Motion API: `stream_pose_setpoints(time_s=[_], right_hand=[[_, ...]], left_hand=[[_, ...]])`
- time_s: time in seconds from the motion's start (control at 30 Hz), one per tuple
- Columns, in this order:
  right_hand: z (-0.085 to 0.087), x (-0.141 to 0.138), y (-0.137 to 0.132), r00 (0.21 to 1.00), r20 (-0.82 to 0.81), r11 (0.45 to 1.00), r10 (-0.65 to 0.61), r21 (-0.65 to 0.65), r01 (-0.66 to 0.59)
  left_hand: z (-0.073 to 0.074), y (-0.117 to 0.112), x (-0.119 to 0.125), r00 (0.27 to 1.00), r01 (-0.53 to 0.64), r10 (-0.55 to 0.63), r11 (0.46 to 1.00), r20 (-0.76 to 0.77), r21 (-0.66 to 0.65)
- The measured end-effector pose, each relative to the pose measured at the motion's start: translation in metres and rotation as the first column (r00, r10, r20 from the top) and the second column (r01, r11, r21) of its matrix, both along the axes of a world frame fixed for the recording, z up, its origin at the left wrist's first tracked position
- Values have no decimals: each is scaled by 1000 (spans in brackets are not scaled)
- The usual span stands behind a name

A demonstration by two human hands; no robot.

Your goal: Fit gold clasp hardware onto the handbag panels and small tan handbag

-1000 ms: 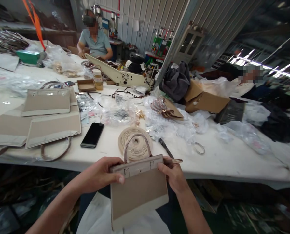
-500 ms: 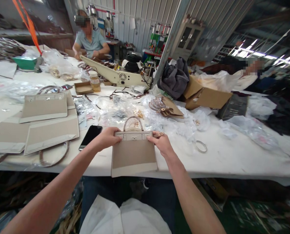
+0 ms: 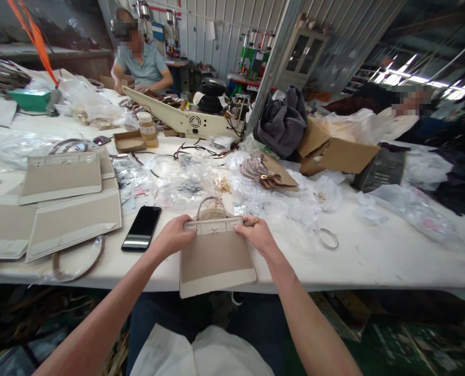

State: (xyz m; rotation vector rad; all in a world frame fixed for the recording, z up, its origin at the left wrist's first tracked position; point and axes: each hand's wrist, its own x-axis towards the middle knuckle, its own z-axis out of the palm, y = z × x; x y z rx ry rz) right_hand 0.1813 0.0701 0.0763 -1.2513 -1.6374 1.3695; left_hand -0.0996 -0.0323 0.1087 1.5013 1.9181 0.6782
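A beige handbag panel (image 3: 216, 259) with a curved handle (image 3: 211, 200) at its far edge lies between my hands, its near edge by the table's front edge. My left hand (image 3: 179, 233) pinches the panel's upper left corner, thumb on top. At the upper right corner, my right hand (image 3: 257, 233) grips it the same way, a ring on one finger. Small metal fittings show along the pale strip between my thumbs. The fingers beneath the panel are hidden. To the left, several similar panels (image 3: 73, 216) lie overlapped, some with handles.
A phone (image 3: 141, 228) lies left of my left hand. Beyond the panel are clear plastic bags (image 3: 185, 185) and gold fittings (image 3: 223, 185). A ring-shaped band (image 3: 328, 238) lies to the right, a cardboard box (image 3: 337, 151) behind it. Across the table a person (image 3: 142, 62) sits by a cream machine (image 3: 195, 122).
The camera view has shifted slightly, so the table's things sit a little differently. Both hands keep their hold on the panel, which has tilted slightly.
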Motion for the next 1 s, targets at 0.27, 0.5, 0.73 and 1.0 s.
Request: stream_pose_setpoints(time_s=[0.27,0.5,0.73,1.0], right_hand=[[7,4,-3,997,64,999,30,11,-31],[1,3,-2,994,108,999,31,32,-34],[-20,0,1,986,165,986,-40,169,12],[-26,-2,6,992,125,989,-37,148,18]], left_hand=[[9,-7,2,997,65,-65,998,-43,0],[-3,-3,-1,997,63,-63,998,-40,-16],[-10,5,-3,995,40,-39,999,-88,3],[-30,7,-9,998,56,-55,995,-16,83]])
